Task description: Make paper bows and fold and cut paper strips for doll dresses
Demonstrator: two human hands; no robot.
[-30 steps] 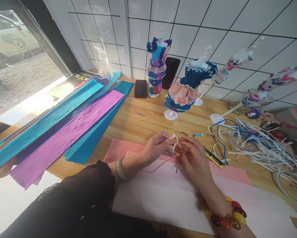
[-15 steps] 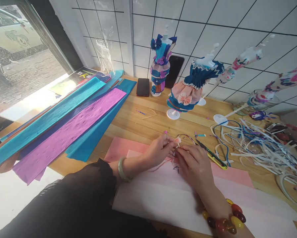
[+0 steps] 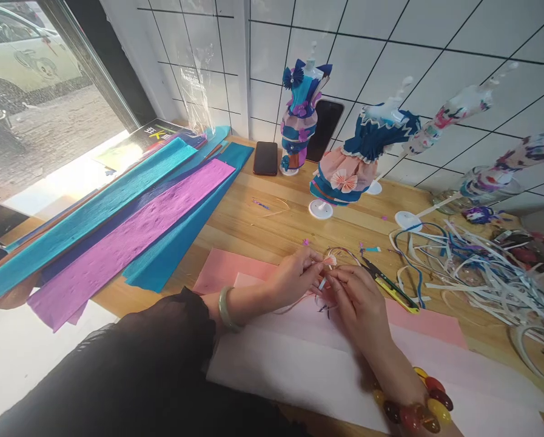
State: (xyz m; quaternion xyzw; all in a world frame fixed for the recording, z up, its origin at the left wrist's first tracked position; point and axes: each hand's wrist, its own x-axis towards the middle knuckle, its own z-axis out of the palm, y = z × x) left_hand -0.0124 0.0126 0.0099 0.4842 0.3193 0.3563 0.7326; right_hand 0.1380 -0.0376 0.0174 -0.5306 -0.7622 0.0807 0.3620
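Note:
My left hand [image 3: 296, 276], with a green bangle at the wrist, pinches a small pink folded paper piece [image 3: 329, 261] between thumb and fingertips. My right hand [image 3: 358, 300], wearing a bracelet of coloured beads, meets it with closed fingers on a thin white strip [image 3: 321, 284] just below that piece. Both hands hover over pink and white paper sheets [image 3: 308, 358] on the wooden table [image 3: 253, 227]. A thin wire loop [image 3: 344, 252] lies just beyond the fingertips.
Scissors with yellow handles [image 3: 390, 285] lie right of my hands. A tangle of white and blue strips [image 3: 476, 267] fills the right side. Small dress forms in paper dresses [image 3: 301, 115] [image 3: 358, 164], two phones [image 3: 265, 158] and long teal and purple crepe sheets [image 3: 117, 224] surround the work area.
The hands have drawn closer together; the strip loop held apart a second ago is now pinched tight between the fingertips. The view has shifted slightly.

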